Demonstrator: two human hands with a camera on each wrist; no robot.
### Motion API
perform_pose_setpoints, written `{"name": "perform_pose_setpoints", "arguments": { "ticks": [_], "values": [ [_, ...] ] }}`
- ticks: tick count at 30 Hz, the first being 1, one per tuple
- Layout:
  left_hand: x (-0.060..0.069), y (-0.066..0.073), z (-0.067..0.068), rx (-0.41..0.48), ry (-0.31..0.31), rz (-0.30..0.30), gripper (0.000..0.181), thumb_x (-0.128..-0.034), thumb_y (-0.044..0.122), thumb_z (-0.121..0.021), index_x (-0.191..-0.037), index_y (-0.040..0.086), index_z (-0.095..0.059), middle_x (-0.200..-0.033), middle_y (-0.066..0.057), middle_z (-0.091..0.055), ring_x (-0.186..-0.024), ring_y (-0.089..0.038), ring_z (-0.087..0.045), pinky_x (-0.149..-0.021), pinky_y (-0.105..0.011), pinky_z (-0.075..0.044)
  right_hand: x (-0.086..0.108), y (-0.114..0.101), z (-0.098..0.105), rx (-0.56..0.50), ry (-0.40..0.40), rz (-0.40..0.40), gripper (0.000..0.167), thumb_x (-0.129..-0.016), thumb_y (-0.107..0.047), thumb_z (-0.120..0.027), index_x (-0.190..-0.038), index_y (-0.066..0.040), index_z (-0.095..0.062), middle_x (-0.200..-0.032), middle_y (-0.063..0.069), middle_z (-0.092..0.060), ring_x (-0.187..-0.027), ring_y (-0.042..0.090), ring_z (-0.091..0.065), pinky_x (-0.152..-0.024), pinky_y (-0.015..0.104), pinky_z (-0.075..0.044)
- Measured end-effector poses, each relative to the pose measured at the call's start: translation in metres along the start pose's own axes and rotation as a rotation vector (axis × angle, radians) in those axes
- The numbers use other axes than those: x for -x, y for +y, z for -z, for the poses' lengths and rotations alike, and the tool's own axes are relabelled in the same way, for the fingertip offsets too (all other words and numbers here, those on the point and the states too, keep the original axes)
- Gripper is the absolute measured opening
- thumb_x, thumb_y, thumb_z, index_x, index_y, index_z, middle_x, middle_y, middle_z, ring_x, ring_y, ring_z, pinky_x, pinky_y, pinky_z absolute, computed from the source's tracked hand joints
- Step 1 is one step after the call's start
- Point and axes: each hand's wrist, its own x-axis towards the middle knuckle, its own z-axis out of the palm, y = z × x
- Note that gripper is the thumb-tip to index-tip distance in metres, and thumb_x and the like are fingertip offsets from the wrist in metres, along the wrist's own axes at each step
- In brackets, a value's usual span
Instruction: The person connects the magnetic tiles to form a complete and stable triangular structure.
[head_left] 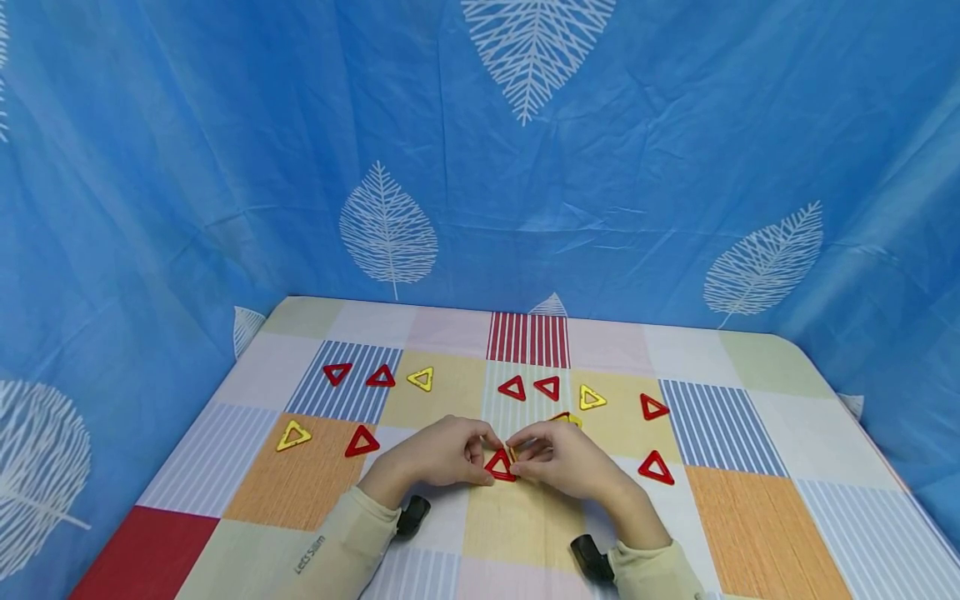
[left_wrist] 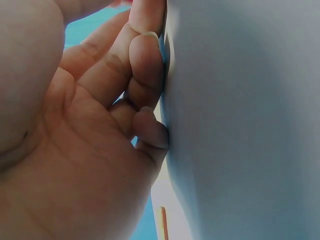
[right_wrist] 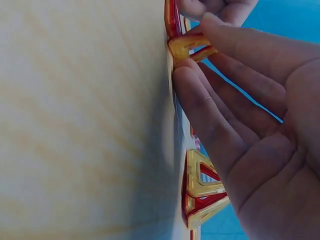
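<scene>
Near the middle of the table my left hand (head_left: 447, 451) holds a red triangular tile (head_left: 491, 467) by its edge, thumb and forefinger at its left side. My right hand (head_left: 566, 458) pinches a yellow triangular tile (right_wrist: 181, 48) between thumb and fingers, up against the red one's right side. In the right wrist view the two tiles touch at a corner or edge. Behind the right hand stands a joined yellow and red tile piece (right_wrist: 205, 189), partly hidden by the hand in the head view (head_left: 567, 419). In the left wrist view, the left fingers (left_wrist: 146, 60) mostly hide the tile.
Loose red tiles lie at the left (head_left: 362, 442), back (head_left: 512, 388) and right (head_left: 656, 468) of the patchwork-covered table (head_left: 585, 575). Yellow tiles lie at the left (head_left: 293, 435), back left (head_left: 422, 379) and back right (head_left: 592, 397). A blue leaf-patterned curtain (head_left: 570, 200) surrounds the table's back and sides.
</scene>
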Motion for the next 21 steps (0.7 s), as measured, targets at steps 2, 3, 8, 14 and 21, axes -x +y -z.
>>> {"name": "perform_pose_setpoints", "arguments": {
  "ticks": [2,3,8,14,21],
  "values": [
    [-0.0005,-0.0003,-0.0001,-0.001,0.001,-0.001,0.032,-0.083,0.016,-0.085,-0.11,0.009,-0.069,-0.066,0.009,-0.061,-0.057,-0.003,-0.051,-0.058,-0.023,-0.042,0.0001,-0.0008,-0.0001,-0.003,-0.006,0.0,0.025,-0.088,-0.013,-0.08,-0.111,-0.005,-0.073,-0.096,0.0,-0.072,-0.085,0.012,-0.069,-0.073,0.027,-0.054],
    [-0.0005,-0.0004,-0.0002,0.001,0.001,-0.002,0.032,-0.0829,0.016,-0.085,-0.11,0.009,-0.069,-0.066,0.009,-0.061,-0.057,-0.003,-0.051,-0.058,-0.023,-0.043,0.0001,-0.0011,-0.0003,-0.008,-0.011,0.001,0.025,-0.088,-0.013,-0.08,-0.11,-0.005,-0.073,-0.097,0.0,-0.072,-0.085,0.012,-0.069,-0.073,0.027,-0.054],
    [-0.0001,-0.0011,-0.001,0.014,0.002,-0.005,0.033,-0.0823,0.016,-0.085,-0.111,0.009,-0.069,-0.067,0.009,-0.061,-0.058,-0.004,-0.051,-0.059,-0.023,-0.044,0.0011,-0.001,-0.0016,-0.03,-0.024,0.007,0.027,-0.086,-0.012,-0.082,-0.111,-0.005,-0.074,-0.1,0.002,-0.072,-0.086,0.014,-0.07,-0.073,0.027,-0.055],
    [-0.0005,-0.0016,-0.0007,0.027,0.006,0.002,0.033,-0.0818,0.016,-0.085,-0.11,0.01,-0.07,-0.067,0.008,-0.061,-0.057,-0.005,-0.051,-0.057,-0.023,-0.043,-0.0006,0.0008,-0.0017,-0.055,-0.026,-0.01,0.038,-0.077,-0.011,-0.089,-0.11,-0.004,-0.072,-0.099,0.003,-0.071,-0.086,0.017,-0.069,-0.074,0.025,-0.056],
    [0.0006,-0.0017,0.0026,0.048,0.016,0.036,0.039,-0.0812,0.021,-0.086,-0.113,0.009,-0.068,-0.068,0.007,-0.063,-0.059,-0.006,-0.054,-0.057,-0.025,-0.045,-0.0023,-0.0001,-0.0026,-0.052,-0.019,-0.029,0.036,-0.076,-0.009,-0.089,-0.107,-0.005,-0.071,-0.093,0.0,-0.069,-0.084,0.016,-0.068,-0.073,0.025,-0.055]
  ]
}}
